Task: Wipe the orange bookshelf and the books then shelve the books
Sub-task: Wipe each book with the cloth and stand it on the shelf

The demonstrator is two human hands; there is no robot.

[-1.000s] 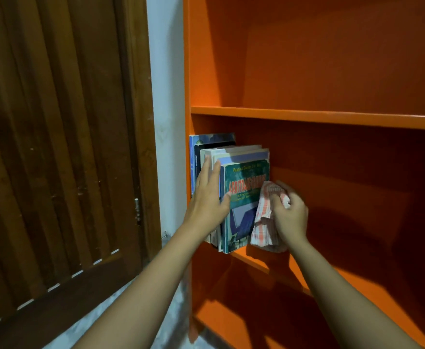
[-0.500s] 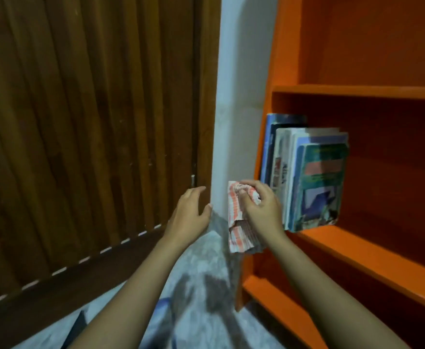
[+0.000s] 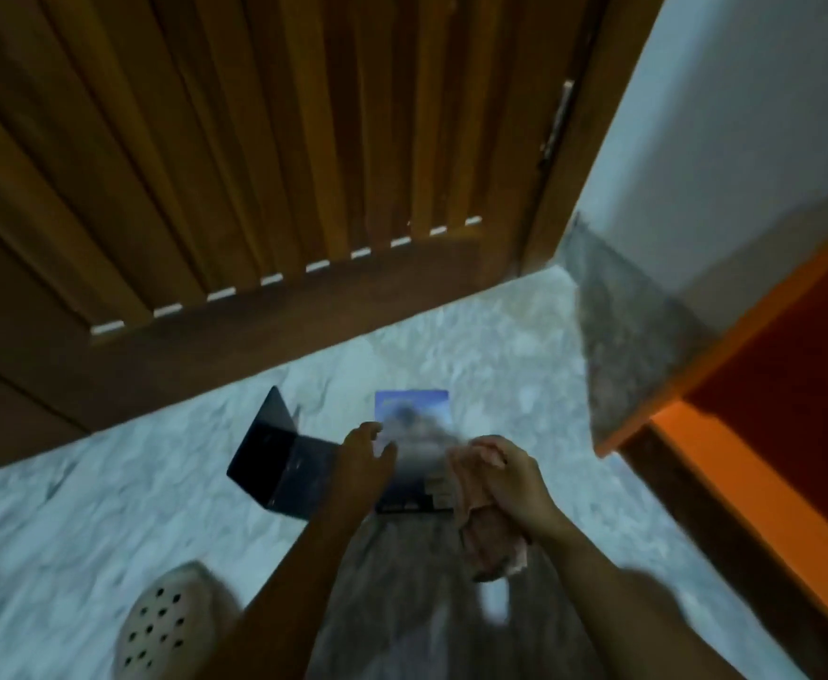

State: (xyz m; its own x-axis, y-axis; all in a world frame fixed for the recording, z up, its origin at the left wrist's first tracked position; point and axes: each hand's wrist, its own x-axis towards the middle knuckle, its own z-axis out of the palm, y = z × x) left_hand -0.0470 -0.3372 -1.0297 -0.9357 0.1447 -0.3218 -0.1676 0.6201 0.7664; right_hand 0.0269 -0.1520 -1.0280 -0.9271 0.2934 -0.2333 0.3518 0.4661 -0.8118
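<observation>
A blue book [image 3: 414, 419] lies flat on the pale marble floor, blurred by motion. A dark book [image 3: 279, 463] lies partly open just left of it. My left hand [image 3: 360, 456] hovers over the blue book's left edge with loosely spread fingers, holding nothing. My right hand [image 3: 510, 476] grips a bunched red-and-white checked cloth [image 3: 488, 542] at the book's right side. The orange bookshelf [image 3: 770, 429] shows only its lower side panel and a bottom shelf at the right edge. The shelved books are out of view.
A brown slatted wooden door [image 3: 255, 154] fills the upper left, its frame meeting a white wall [image 3: 726, 130] with a grey skirting. A beige perforated clog [image 3: 162, 625] is on the floor at the lower left.
The view has swung down from the shelf to the floor. Both hands have dropped from shelf height to just above the two books lying on the floor; the right hand still grips the cloth.
</observation>
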